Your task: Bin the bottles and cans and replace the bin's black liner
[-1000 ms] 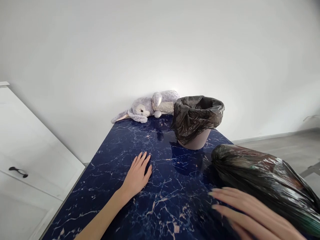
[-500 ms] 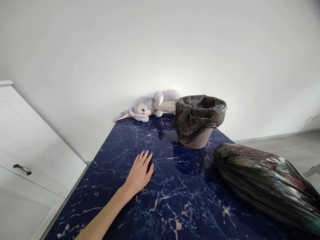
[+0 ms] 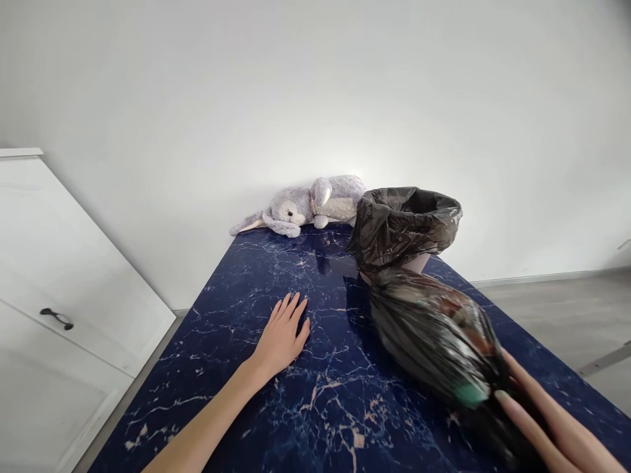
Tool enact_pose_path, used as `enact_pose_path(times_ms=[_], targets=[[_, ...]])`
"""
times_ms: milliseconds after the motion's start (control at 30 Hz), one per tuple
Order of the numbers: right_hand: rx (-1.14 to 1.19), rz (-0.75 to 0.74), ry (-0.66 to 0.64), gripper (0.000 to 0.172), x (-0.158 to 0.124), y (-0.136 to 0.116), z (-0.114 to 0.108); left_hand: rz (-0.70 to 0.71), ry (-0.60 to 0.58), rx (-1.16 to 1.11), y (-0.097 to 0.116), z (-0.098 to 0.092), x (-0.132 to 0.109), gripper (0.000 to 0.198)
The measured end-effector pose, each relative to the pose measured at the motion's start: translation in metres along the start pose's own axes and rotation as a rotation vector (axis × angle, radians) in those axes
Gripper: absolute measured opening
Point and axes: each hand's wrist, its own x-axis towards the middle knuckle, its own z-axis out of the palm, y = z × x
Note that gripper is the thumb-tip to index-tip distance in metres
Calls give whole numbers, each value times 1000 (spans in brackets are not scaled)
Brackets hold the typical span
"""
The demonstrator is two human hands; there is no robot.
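My left hand lies flat on the blue marble-patterned table, fingers stretched and nothing in them. At the lower right, my right hand grips the gathered neck of a filled black garbage bag. The bag is partly see-through, with reddish and green contents that I cannot name. Its far end reaches in front of a trash can lined with a black bag, hiding most of the can's lower wall.
A grey plush rabbit lies on its side at the table's far edge, against the white wall. To the left stands a white cabinet with a dark handle. Grey floor shows on the right.
The filled garbage bag has moved left and come closer to the trash can. My right hand has come into view, holding its neck. My left hand stays flat on the table.
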Motion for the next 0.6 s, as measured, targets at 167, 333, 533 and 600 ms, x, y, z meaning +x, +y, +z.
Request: enact_pose_path(times_ms=[167, 333, 533, 600], targets=[[19, -193, -134, 72, 17, -47, 37, -18, -2, -24, 3, -1, -1, 60], [68, -219, -312, 69, 48, -95, 79, -28, 12, -70, 6, -5, -2, 68], [214, -319, -343, 67, 95, -139, 130, -24, 65, -141, 8, -11, -3, 67], [256, -334, -315, 65, 108, -147, 142, -56, 77, -153, 7, -12, -3, 64]])
